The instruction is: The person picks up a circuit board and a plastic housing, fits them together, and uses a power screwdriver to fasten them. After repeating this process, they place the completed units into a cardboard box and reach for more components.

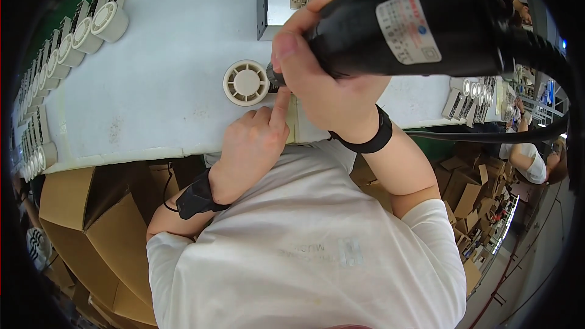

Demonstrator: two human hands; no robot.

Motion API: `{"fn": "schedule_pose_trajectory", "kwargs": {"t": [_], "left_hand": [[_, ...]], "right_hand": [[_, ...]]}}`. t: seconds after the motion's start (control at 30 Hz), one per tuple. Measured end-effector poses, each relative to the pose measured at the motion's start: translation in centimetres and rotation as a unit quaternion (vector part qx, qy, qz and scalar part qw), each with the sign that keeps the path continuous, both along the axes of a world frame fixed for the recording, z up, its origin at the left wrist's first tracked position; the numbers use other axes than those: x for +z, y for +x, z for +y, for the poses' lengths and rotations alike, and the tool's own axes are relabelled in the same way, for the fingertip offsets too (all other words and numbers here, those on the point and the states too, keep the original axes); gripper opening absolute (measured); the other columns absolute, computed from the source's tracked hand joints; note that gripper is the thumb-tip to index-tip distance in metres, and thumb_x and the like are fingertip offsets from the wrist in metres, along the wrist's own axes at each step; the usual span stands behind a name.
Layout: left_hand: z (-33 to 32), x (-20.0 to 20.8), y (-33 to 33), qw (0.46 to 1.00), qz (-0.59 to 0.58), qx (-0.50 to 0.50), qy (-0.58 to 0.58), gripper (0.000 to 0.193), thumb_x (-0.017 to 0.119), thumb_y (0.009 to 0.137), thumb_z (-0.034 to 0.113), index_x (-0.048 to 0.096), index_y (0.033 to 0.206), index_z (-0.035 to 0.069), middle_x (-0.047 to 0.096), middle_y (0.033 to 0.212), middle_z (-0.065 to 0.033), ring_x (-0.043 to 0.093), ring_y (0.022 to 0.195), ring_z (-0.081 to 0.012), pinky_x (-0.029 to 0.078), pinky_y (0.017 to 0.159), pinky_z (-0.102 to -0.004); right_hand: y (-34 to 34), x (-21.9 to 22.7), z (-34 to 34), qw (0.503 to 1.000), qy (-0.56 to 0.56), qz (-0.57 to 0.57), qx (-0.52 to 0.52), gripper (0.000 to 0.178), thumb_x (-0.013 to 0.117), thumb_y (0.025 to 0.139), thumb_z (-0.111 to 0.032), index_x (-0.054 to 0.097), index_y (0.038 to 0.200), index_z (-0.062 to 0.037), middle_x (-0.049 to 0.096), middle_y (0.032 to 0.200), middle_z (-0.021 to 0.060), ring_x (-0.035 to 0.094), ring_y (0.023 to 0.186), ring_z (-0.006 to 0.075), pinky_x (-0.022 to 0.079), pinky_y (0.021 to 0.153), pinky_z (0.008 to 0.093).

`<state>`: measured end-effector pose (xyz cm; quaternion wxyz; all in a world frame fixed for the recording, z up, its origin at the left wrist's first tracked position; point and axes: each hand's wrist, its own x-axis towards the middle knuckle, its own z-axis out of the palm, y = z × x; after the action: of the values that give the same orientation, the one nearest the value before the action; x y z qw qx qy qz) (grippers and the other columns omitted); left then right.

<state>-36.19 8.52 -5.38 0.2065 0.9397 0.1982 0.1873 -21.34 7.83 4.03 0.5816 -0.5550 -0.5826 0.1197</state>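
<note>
A black corded electric screwdriver (372, 30) is gripped in my right hand (326, 85), its body reaching toward the upper right. Its tip points down at a white device with a round, slotted head (247, 83) lying on the table. My left hand (259, 140) is close below that device, index finger stretched to the spot beside the tool tip and the other fingers curled. Between my hands, the device's narrow body is mostly hidden, as is the exact contact of the tip.
Along the left edge of the pale table (177, 30) stands a row of similar white devices (71, 52). A metal machine (277, 0) is at the back. More devices (472, 97) lie at right, near the tool's cable (487, 137). Cardboard boxes (103, 225) crowd below; another person (530, 161) is at far right.
</note>
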Motion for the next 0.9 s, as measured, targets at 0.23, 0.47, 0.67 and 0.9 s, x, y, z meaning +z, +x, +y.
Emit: {"fn": "schedule_pose_trajectory", "kwargs": {"t": [0.23, 0.47, 0.67, 0.9], "left_hand": [[0.2, 0.0, 0.1, 1.000, -0.013, -0.001, 0.007, 0.059, 0.061, 0.067, 0.006, 0.051, 0.125, 0.000, 0.051, 0.059, -0.0044, 0.055, 0.052, -0.0179, 0.046, 0.046, -0.0300], [0.0, 0.6, -0.1, 0.999, 0.007, -0.002, 0.042, 0.060, 0.059, 0.068, 0.007, 0.049, 0.126, -0.003, 0.048, 0.057, -0.0032, 0.052, 0.050, -0.0171, 0.045, 0.044, -0.0285], [0.1, 1.7, -1.2, 1.000, 0.010, -0.017, 0.013, 0.060, 0.064, 0.072, 0.007, 0.047, 0.128, -0.003, 0.048, 0.056, -0.0023, 0.049, 0.047, -0.0196, 0.044, 0.045, -0.0320], [4.8, 3.5, -2.2, 0.975, -0.201, 0.091, 0.024, 0.063, 0.067, 0.073, 0.001, 0.042, 0.131, -0.003, 0.059, 0.106, -0.0158, 0.061, 0.094, -0.0292, 0.050, 0.080, -0.0359]], "right_hand": [[-0.3, 0.3, 0.4, 0.999, 0.002, -0.039, 0.008, 0.026, 0.057, 0.078, 0.010, 0.045, 0.101, 0.0022, 0.060, 0.071, 0.0088, 0.058, 0.061, 0.0120, 0.049, 0.056, 0.0237], [1.3, 2.8, -0.4, 0.990, 0.044, 0.126, -0.049, 0.031, 0.053, 0.084, 0.000, 0.042, 0.113, 0.0023, 0.058, 0.073, 0.0101, 0.056, 0.059, 0.0175, 0.048, 0.061, 0.0338], [5.2, 5.4, 1.2, 0.971, 0.148, 0.138, -0.126, 0.028, 0.052, 0.085, -0.001, 0.042, 0.111, 0.0041, 0.057, 0.069, 0.0101, 0.056, 0.056, 0.0192, 0.049, 0.063, 0.0357], [3.8, 3.5, 2.4, 0.981, 0.097, 0.118, -0.120, 0.030, 0.055, 0.083, 0.004, 0.042, 0.110, 0.0044, 0.057, 0.069, 0.0093, 0.055, 0.057, 0.0189, 0.049, 0.059, 0.0332]]}}
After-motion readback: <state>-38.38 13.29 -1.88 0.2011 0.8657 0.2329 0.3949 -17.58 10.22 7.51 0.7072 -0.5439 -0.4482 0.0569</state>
